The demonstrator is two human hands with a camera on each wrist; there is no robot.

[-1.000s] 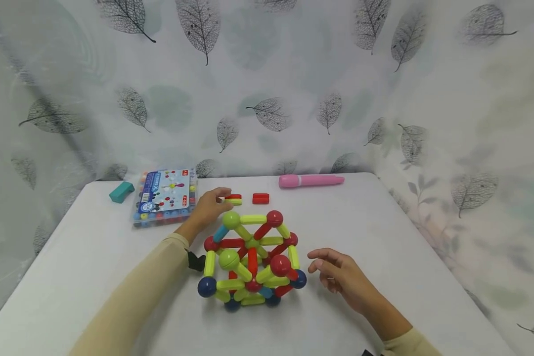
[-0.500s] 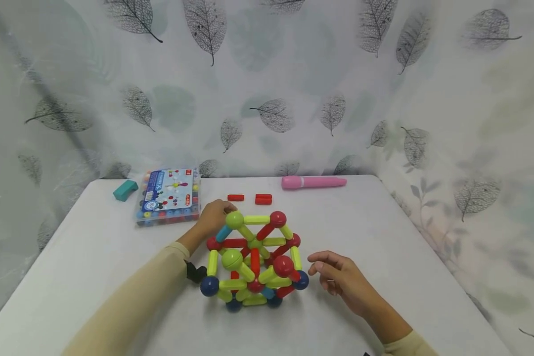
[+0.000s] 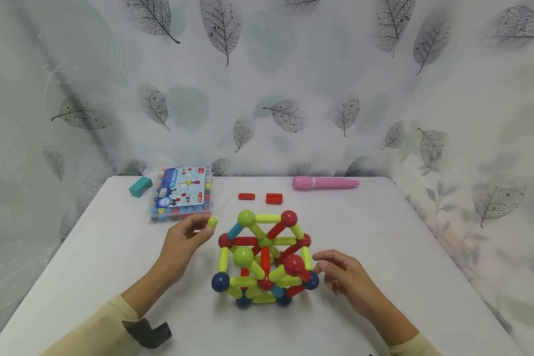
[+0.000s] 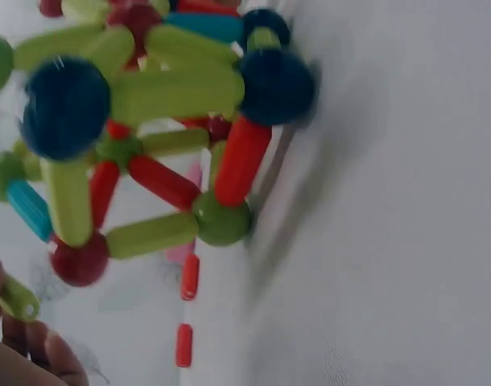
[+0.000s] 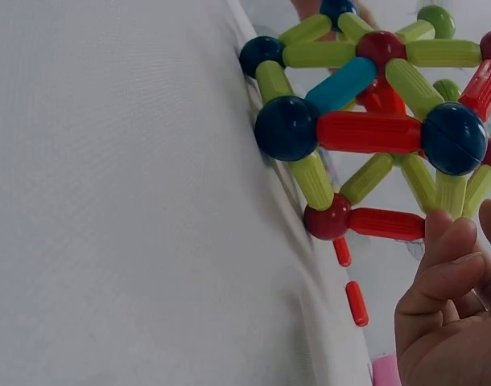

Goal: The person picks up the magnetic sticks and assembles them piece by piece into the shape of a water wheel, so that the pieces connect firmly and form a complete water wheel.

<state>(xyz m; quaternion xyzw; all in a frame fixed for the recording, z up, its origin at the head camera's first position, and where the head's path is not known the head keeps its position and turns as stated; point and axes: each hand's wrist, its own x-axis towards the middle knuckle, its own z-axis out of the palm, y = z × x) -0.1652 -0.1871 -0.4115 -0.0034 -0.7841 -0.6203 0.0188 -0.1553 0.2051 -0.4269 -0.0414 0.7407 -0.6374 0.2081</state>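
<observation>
My left hand pinches a yellow-green magnetic stick between thumb and fingers, to the left of a built frame. The same stick shows at the lower left in the left wrist view. The frame of magnetic sticks and balls stands mid-table, with red, green and dark blue balls joined by yellow-green, red and blue sticks. Just right of it my right hand hovers with loosely bent fingers, holding nothing. In the right wrist view the right hand's fingers overlap the frame; whether they touch it I cannot tell.
Behind the frame lie loose red sticks and a single red stick. A clear box of parts sits at the back left, beside a teal block. At the back edge lies a pink marker-shaped object.
My left hand has picked up the yellow-green stick from beside the red one at the back and drawn it toward me and left. The right hand stays about where it was.
</observation>
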